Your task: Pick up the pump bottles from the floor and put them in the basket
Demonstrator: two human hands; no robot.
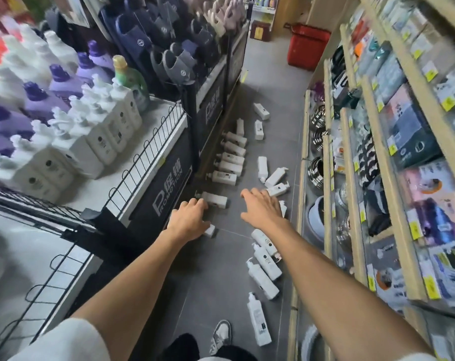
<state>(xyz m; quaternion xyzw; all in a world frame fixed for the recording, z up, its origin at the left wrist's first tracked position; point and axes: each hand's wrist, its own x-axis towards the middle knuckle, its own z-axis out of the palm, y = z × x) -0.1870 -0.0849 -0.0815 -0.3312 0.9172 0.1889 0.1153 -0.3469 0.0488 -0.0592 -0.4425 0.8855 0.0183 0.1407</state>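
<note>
Several white pump bottles lie scattered on the grey tiled aisle floor [216, 277]. One bottle [216, 199] lies just beyond my left hand [188, 220], and a small one [210, 230] peeks out beside its thumb. My left hand hovers palm down, fingers curled, holding nothing. My right hand [263, 208] is stretched out with spread fingers over the bottles [278, 189] near the right shelf. A row of bottles [230, 162] lies along the left display's base. More bottles [263, 278] lie under my right forearm. A red basket [308, 46] stands at the aisle's far end.
A promotion display table [153, 142] with a black wire rail holds upright white and purple bottles on the left. Slipper racks [179, 53] stand behind it. Wooden shelves [372, 178] of goods line the right side. My shoe [221, 334] is at the bottom.
</note>
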